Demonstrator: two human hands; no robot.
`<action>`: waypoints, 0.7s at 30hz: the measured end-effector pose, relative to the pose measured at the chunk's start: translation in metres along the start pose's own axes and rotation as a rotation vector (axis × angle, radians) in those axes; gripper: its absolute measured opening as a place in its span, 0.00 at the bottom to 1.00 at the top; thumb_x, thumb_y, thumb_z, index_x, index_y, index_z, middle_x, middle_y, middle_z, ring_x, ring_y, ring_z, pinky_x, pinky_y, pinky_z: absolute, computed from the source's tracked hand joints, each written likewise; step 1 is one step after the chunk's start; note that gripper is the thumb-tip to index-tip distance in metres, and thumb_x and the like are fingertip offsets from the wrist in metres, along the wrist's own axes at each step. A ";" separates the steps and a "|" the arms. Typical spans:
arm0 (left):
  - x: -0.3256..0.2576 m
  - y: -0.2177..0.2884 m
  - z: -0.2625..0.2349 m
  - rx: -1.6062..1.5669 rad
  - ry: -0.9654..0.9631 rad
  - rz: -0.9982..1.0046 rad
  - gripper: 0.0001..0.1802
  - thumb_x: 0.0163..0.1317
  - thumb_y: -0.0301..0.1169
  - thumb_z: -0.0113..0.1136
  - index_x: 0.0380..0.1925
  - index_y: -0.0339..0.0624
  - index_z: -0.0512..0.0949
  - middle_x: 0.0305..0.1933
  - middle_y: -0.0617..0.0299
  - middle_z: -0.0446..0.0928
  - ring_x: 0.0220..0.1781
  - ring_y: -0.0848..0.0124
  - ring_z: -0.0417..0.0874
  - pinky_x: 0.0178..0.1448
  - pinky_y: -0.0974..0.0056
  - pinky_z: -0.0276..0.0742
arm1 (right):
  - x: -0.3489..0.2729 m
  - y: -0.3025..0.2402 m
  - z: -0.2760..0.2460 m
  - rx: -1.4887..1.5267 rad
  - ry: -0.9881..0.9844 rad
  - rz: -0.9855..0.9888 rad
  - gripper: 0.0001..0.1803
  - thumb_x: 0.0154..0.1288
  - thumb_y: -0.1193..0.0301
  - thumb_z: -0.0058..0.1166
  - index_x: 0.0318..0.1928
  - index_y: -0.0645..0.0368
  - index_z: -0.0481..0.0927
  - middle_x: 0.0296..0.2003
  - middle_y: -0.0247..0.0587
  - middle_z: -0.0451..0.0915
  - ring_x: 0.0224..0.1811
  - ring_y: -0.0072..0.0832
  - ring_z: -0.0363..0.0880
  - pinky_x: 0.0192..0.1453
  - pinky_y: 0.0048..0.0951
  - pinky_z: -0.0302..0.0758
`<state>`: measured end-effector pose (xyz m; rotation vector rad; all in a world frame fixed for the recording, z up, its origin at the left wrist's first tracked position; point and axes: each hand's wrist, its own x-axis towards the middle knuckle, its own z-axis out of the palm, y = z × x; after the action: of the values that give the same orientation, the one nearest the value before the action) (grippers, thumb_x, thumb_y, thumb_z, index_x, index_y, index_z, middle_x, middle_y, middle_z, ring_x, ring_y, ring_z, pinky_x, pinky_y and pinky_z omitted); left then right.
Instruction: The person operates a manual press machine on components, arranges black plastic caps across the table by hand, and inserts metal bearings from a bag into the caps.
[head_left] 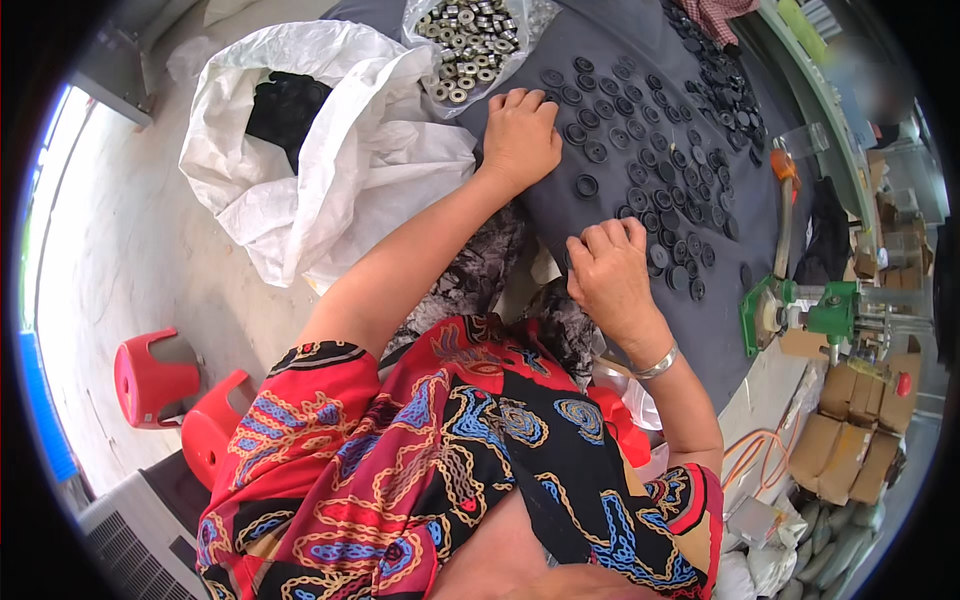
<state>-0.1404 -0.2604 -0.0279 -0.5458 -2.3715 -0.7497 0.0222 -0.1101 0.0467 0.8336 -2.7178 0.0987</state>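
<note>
My left hand [523, 140] is over the near left part of the grey cloth-covered table [560, 200], fingers curled down, close to a clear plastic bag of small metal bearings [468, 45]. Beside its fingertips begins a spread of small round black plastic wheels [595, 152], lying loose across the cloth. My right hand [610, 272], a silver bangle on its wrist, is bent closed at the table's near edge, left of the nearest black wheels [657, 256]. Whatever either hand may hold is hidden under the fingers.
A white woven sack [330, 150] with black contents stands left of the table. A green hand press [800, 310] is at the right, near cardboard boxes [850, 430]. Red stools [155, 378] stand at lower left. A co-worker's checked sleeve [712, 15] reaches toward a black pile [735, 95].
</note>
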 end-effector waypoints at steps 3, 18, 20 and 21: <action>0.004 -0.003 0.001 0.014 0.014 0.006 0.15 0.51 0.30 0.60 0.40 0.42 0.81 0.52 0.55 0.79 0.57 0.58 0.76 0.61 0.51 0.67 | 0.000 0.003 -0.006 -0.048 -0.022 -0.016 0.15 0.48 0.73 0.60 0.40 0.61 0.80 0.35 0.42 0.74 0.43 0.39 0.72 0.57 0.47 0.65; 0.001 -0.001 0.006 -0.033 0.082 0.055 0.12 0.49 0.29 0.60 0.35 0.40 0.79 0.48 0.54 0.79 0.54 0.56 0.75 0.60 0.50 0.66 | 0.006 0.074 0.034 0.012 0.192 0.313 0.15 0.60 0.67 0.60 0.47 0.57 0.81 0.43 0.37 0.80 0.51 0.37 0.73 0.60 0.42 0.64; -0.001 -0.002 0.002 -0.039 0.082 0.055 0.13 0.49 0.29 0.60 0.36 0.40 0.79 0.49 0.54 0.79 0.55 0.56 0.75 0.60 0.50 0.66 | -0.005 0.086 0.021 0.039 0.202 0.432 0.13 0.61 0.68 0.59 0.46 0.56 0.81 0.43 0.39 0.80 0.50 0.38 0.74 0.57 0.42 0.66; -0.001 -0.002 0.001 -0.039 0.073 0.049 0.13 0.49 0.29 0.60 0.36 0.40 0.79 0.49 0.54 0.79 0.55 0.56 0.75 0.60 0.50 0.66 | -0.013 0.096 0.016 0.071 0.216 0.472 0.12 0.61 0.70 0.59 0.45 0.57 0.81 0.42 0.40 0.80 0.49 0.39 0.75 0.55 0.41 0.68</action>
<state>-0.1414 -0.2616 -0.0303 -0.5810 -2.2726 -0.7817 -0.0254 -0.0264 0.0297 0.1684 -2.6565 0.3639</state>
